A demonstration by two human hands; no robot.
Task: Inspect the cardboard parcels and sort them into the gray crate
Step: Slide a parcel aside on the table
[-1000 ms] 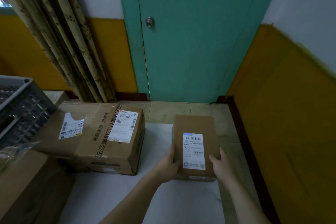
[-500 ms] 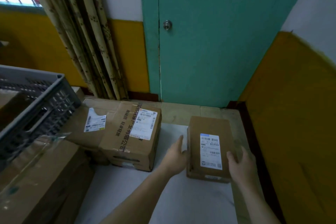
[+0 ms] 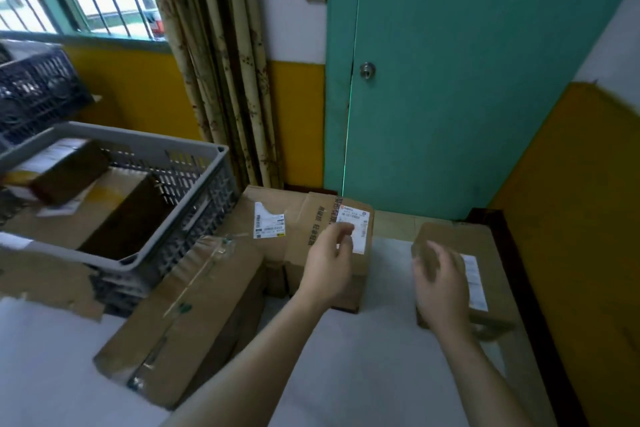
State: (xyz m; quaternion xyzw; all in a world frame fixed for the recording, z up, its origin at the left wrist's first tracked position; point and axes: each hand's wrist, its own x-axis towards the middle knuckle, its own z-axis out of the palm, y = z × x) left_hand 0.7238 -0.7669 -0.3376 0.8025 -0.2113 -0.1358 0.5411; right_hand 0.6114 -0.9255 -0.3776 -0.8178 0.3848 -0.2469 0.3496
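Both my hands empty, over the white tabletop (image 3: 363, 374). My left hand (image 3: 327, 269) hangs in front of the middle cardboard parcel (image 3: 332, 246), fingers (image 3: 341, 230) loosely curled and spread, tips over its white label (image 3: 356, 229); can't tell if they touch it. My right hand (image 3: 440, 288) is over the left end of the small parcel (image 3: 464, 263) on the right, fingers (image 3: 427, 262) half open, bent down, blurred, not clamped on anything; contact unclear. That small parcel lies flat at the right edge of the tabletop, label (image 3: 474, 284) up. Gray crate (image 3: 173, 215) sits left, resting on a long taped box (image 3: 183, 315) near me. Inside the crate a large parcel (image 3: 104, 215) lies flat with a smaller dark one (image 3: 65, 172) on top of it. A flat parcel (image 3: 273, 218) with a torn label lies between crate and middle parcel, touching the middle one. Teal door (image 3: 467, 80) far behind, curtain (image 3: 228, 62) to its left, dark crate (image 3: 38, 87) far left
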